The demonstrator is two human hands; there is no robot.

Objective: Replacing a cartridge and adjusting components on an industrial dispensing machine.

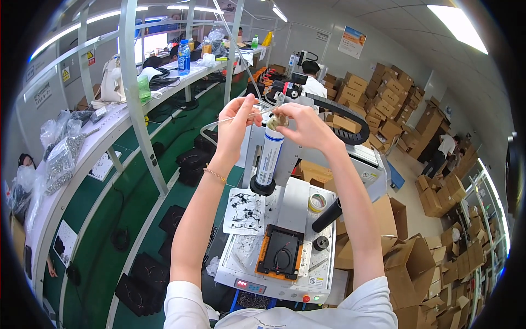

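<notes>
Both my arms reach up over a benchtop dispensing machine [296, 197]. A white cartridge with blue print [269, 159] stands upright in its holder, a black ring around its lower end. At the cartridge's top, my right hand [308, 126] is closed around a yellowish end fitting [278, 122], partly hidden by the fingers. Just left of it, my left hand [236, 123] pinches a thin clear tube [265, 112] that runs toward the fitting. Below, an orange and black fixture [267, 249] holds a black panel with a coiled cable [282, 257].
A white sheet with black smears [244, 211], a tape roll [316, 203], a black cylinder [327, 215] and a round black part [321, 243] lie on the machine. A black cable chain [350, 115] arches at right. Open cardboard boxes [411, 268] crowd the right; a workbench [118, 123] runs along the left.
</notes>
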